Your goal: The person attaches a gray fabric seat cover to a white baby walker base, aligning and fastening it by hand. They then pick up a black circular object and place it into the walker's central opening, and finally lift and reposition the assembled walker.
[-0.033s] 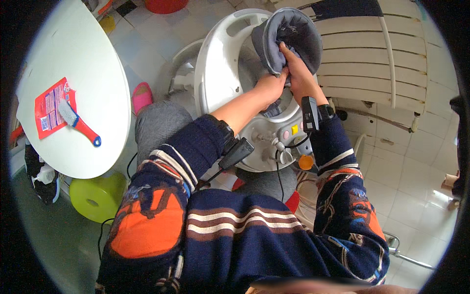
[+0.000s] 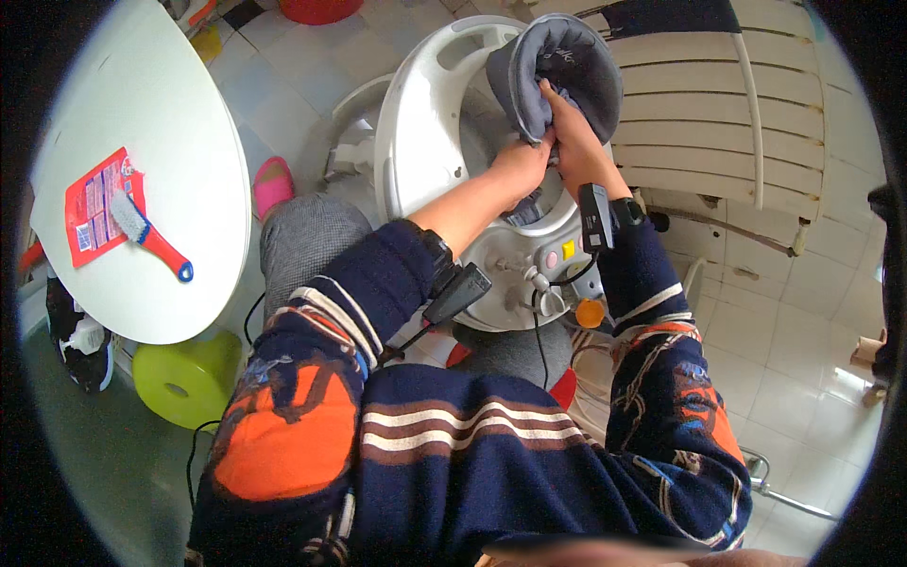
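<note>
A grey cap (image 2: 599, 80) with a stiff curved brim and pale stitched lettering is held over a white plastic basin (image 2: 408, 113). Across the inner side of the cap, my right hand (image 2: 581, 144) grips its bunched cloth, the thumb pointing up. My left hand (image 2: 520, 173) is closed beside it, touching the right hand, and its fingers are partly hidden. Below the hands, dark cloth (image 2: 525, 208) shows inside the basin; whether it belongs to the cap I cannot tell. A small tap (image 2: 537, 281) and a yellow button (image 2: 569, 250) sit on the basin's near panel.
On the white oval table (image 2: 189, 123) at left, a scrub brush (image 2: 151, 236) lies across a red packet (image 2: 83, 210). A green stool (image 2: 189, 378) stands below the table. A white slatted rack (image 2: 699, 94) is at the far right. One pink slipper (image 2: 274, 187) is by my knee.
</note>
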{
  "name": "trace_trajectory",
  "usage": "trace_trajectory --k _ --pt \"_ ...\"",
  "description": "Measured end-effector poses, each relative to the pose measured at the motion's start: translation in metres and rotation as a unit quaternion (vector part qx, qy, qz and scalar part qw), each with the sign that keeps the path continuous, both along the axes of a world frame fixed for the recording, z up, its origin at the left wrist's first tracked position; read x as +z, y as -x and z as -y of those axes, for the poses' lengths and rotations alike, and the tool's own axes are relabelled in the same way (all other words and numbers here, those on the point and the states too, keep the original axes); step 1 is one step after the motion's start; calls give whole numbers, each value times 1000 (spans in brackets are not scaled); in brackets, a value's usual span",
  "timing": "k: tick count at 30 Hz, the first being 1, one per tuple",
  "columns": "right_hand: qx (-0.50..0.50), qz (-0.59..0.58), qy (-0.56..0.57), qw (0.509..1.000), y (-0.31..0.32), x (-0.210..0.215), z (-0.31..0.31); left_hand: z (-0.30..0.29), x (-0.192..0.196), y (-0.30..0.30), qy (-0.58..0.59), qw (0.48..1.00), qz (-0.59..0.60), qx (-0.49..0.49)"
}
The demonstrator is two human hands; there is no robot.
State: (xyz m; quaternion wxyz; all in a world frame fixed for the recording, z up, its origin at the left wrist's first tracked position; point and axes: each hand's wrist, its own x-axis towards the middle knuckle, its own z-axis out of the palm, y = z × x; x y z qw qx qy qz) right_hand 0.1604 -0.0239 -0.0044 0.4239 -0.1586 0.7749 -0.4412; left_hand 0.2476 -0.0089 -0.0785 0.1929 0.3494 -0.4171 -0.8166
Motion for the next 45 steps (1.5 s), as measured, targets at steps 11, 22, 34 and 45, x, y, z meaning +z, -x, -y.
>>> trace_trajectory --k 11,22,34,45 --pt "-20 -3 23 1000 36 -48 17 -2 -8 3 61 998 17 14" --pt "-52 18 1 998 21 -37 18 -3 -17 12 38 999 3 24" --pt "164 48 -73 983 26 -3 -6 2 -5 9 -81 993 -46 -69" --pt "44 38 -5 998 12 -7 2 16 -2 2 -64 976 -66 196"
